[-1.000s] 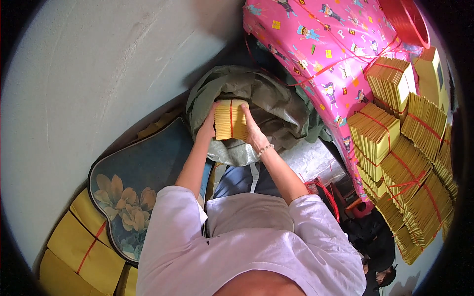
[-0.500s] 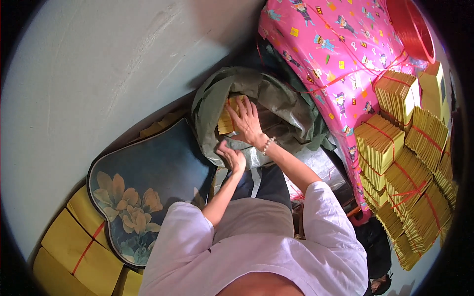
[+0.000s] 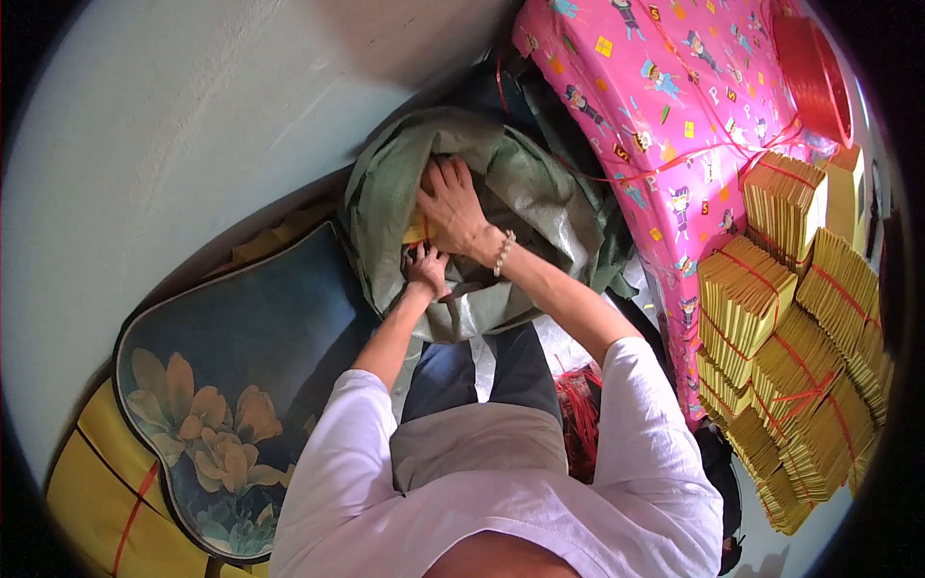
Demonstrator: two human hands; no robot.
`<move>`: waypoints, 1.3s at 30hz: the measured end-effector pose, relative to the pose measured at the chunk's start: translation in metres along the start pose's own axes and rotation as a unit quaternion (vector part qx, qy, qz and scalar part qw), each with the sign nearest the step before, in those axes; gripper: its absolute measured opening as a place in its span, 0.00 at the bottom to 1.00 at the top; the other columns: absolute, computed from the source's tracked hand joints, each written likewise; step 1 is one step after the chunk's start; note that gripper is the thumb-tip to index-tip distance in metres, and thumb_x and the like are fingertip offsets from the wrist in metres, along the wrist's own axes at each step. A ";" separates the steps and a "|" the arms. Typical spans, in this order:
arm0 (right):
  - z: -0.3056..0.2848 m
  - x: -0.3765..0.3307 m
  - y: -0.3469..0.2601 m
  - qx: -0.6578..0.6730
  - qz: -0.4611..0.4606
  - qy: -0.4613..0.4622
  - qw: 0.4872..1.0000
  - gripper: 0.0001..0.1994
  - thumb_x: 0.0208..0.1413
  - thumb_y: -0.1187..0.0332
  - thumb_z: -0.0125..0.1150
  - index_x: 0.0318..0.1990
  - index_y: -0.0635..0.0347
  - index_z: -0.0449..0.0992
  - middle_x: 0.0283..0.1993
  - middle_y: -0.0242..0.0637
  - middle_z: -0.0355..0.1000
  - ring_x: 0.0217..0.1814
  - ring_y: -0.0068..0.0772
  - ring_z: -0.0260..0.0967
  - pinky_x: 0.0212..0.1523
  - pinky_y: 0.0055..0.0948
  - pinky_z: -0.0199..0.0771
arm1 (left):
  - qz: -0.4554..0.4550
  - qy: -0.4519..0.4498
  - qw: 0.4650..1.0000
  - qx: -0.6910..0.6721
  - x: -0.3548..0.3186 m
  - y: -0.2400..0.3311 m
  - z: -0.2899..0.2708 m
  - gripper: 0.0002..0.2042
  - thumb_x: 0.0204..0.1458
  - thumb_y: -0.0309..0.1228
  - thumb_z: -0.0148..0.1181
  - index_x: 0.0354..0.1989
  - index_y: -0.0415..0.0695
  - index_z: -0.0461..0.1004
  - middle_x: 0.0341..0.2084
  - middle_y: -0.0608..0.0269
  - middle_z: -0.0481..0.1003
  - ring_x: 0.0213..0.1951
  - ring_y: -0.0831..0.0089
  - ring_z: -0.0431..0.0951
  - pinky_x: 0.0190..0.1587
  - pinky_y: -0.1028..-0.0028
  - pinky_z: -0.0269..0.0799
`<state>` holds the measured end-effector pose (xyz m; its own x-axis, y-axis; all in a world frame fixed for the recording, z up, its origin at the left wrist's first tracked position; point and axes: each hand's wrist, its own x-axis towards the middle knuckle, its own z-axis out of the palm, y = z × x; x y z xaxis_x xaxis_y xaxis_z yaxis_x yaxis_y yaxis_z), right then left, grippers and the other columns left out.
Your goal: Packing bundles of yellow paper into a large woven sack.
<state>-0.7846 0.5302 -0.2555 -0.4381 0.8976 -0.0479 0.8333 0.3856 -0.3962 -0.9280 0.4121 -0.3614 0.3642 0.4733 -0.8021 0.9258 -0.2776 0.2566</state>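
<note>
A green-grey woven sack [image 3: 568,231] stands in front of me with its mouth wide and its rim rolled back. Down inside its left part is a bundle of yellow paper envelopes [image 3: 416,232], mostly hidden under my hands. My right hand [image 3: 458,214], with a beaded bracelet at the wrist, reaches in and lies over the bundle, fingers stretched out. Just nearer to me, my left hand [image 3: 427,274] rests at the bundle's near edge, its fingers apart and slightly bent. The right fingertips are in shadow.
Right of the sack stands a large block in pink patterned wrapping [image 3: 665,125], tied with red string. Beside it are stacked yellow envelope bundles [image 3: 747,299] and a red ring-shaped roll [image 3: 814,82]. A dark floral cushioned board [image 3: 251,328] leans at left. Red strands [image 3: 578,414] lie below.
Both hands have gone deeper into the sack, and the bundle sits lower and further left. My left hand has moved from the sack's near rim onto the bundle. The view has shifted slightly.
</note>
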 end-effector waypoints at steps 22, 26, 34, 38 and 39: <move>0.015 0.012 -0.001 0.112 0.006 0.058 0.992 0.39 0.19 0.60 0.71 0.49 0.54 0.65 0.58 0.53 0.53 0.63 0.57 0.46 0.63 0.56 0.41 | 0.136 -0.078 0.962 -0.222 0.048 0.055 0.016 0.33 0.52 0.38 0.52 0.67 0.56 0.47 0.67 0.62 0.46 0.68 0.64 0.44 0.68 0.66 0.38; 0.018 0.015 0.002 0.097 0.002 0.053 0.994 0.39 0.19 0.59 0.72 0.49 0.54 0.65 0.59 0.52 0.52 0.64 0.56 0.46 0.64 0.55 0.41 | 0.136 -0.044 0.962 -0.231 0.060 0.040 0.022 0.29 0.49 0.35 0.56 0.61 0.49 0.58 0.63 0.56 0.55 0.65 0.61 0.50 0.65 0.62 0.47; 0.009 0.011 0.011 0.097 0.017 0.057 0.994 0.40 0.18 0.66 0.70 0.50 0.52 0.63 0.57 0.52 0.55 0.63 0.55 0.48 0.65 0.54 0.42 | -0.011 0.206 0.975 -0.079 0.027 -0.006 -0.002 0.30 0.43 0.35 0.60 0.58 0.46 0.62 0.59 0.51 0.59 0.58 0.52 0.59 0.57 0.55 0.61; 0.005 0.016 0.018 0.075 0.042 0.059 0.995 0.41 0.18 0.65 0.71 0.51 0.53 0.64 0.58 0.52 0.55 0.63 0.54 0.48 0.65 0.53 0.42 | -0.099 0.140 0.985 -0.035 0.016 0.004 -0.007 0.33 0.44 0.38 0.58 0.61 0.45 0.57 0.64 0.49 0.46 0.57 0.44 0.59 0.54 0.55 0.65; 0.004 0.017 0.020 0.088 0.041 0.062 0.993 0.41 0.18 0.65 0.71 0.51 0.52 0.64 0.58 0.52 0.55 0.64 0.54 0.48 0.65 0.53 0.42 | -0.108 0.119 0.987 -0.002 0.016 0.003 -0.006 0.34 0.45 0.39 0.57 0.63 0.45 0.55 0.66 0.47 0.39 0.57 0.41 0.59 0.53 0.55 0.66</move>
<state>-0.7765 0.5521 -0.2678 -0.3168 0.9482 0.0222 0.7885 0.2763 -0.5495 -0.9184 0.4236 -0.3705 0.1709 0.7039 -0.6895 0.9847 -0.1458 0.0951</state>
